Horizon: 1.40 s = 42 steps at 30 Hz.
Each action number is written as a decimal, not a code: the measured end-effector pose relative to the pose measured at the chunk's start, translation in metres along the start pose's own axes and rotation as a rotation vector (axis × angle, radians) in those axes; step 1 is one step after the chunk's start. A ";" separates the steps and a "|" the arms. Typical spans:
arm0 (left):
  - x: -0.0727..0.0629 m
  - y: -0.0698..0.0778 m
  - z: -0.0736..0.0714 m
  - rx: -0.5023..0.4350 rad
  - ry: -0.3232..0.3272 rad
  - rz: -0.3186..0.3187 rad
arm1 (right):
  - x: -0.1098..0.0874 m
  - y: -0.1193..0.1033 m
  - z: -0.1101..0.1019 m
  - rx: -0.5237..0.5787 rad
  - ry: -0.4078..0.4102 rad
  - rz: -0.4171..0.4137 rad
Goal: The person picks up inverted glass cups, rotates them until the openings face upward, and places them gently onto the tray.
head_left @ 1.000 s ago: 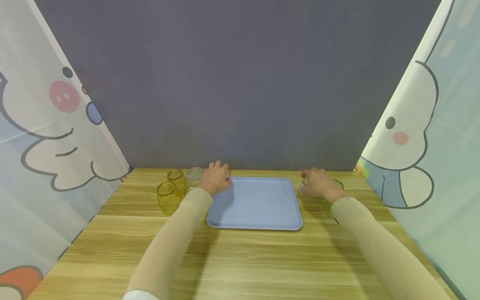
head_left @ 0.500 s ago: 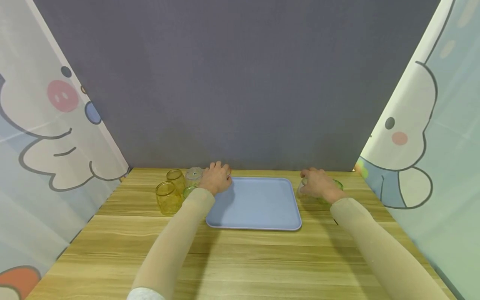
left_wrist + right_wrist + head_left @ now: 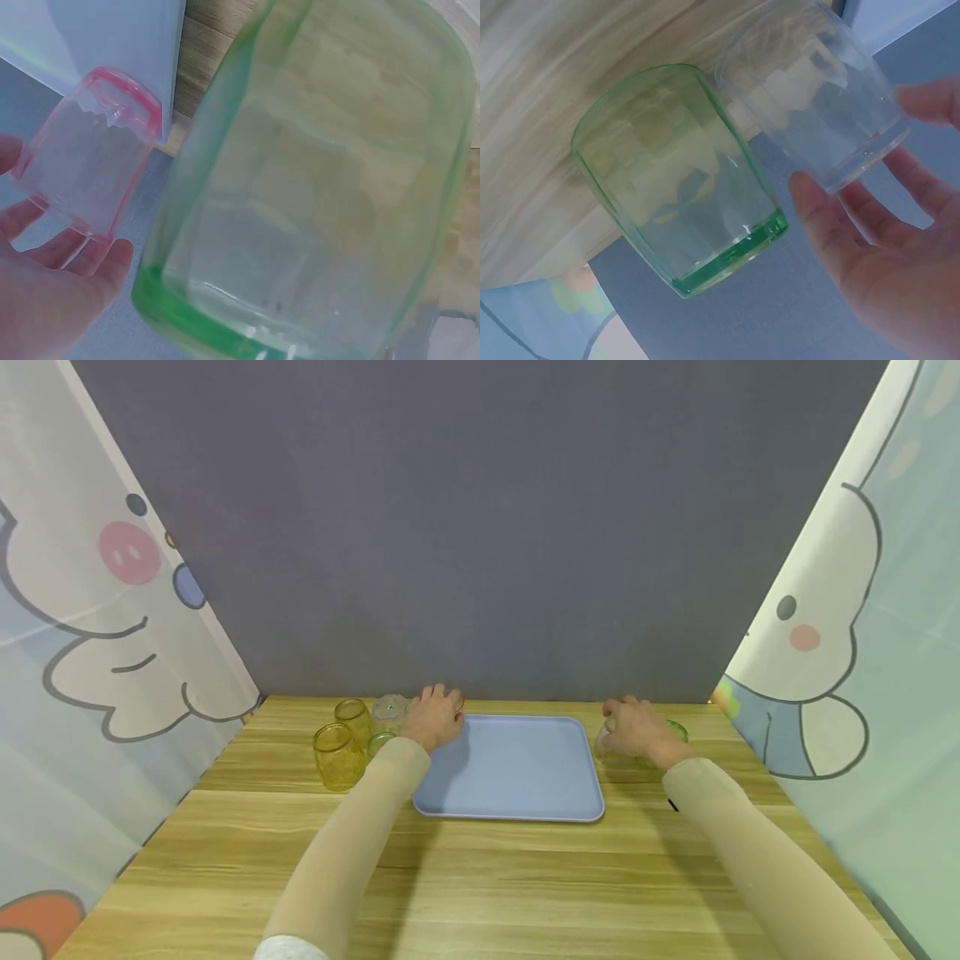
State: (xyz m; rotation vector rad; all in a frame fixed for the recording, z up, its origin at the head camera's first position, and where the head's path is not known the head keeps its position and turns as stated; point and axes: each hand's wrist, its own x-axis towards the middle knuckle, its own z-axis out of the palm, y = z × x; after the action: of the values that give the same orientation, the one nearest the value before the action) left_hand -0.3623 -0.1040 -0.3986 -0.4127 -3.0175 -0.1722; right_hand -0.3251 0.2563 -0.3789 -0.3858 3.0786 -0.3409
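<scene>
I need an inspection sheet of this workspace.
Surface: wood-grain table, pale-blue rectangular tray lying on it.
Job's things: pink transparent tumbler by the tray's far left corner; colourless transparent tumbler right of the tray, green transparent tumbler further right; left group: two yellow transparent tumblers, second colourless tumbler, second green tumbler.
Clutter: small dark mark by the beige right sleeve, unidentifiable.
Hands: left hand grips the pink tumbler, right hand the colourless one at right.
Cables: nothing seen.
Surroundings: plain grey panel behind, cartoon-print curtains both sides.

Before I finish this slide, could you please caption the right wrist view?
A right hand grips an upturned clear cup beside an upturned green cup.
</scene>
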 end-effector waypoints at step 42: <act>-0.042 0.009 -0.025 -0.142 0.076 0.077 | -0.013 -0.006 -0.010 0.132 0.043 0.040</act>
State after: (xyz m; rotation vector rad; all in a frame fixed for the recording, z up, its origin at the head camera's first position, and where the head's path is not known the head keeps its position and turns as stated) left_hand -0.3177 -0.1094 -0.3771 -0.5206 -2.9185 -0.3895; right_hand -0.3111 0.2561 -0.3680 -0.3161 3.0781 -0.5544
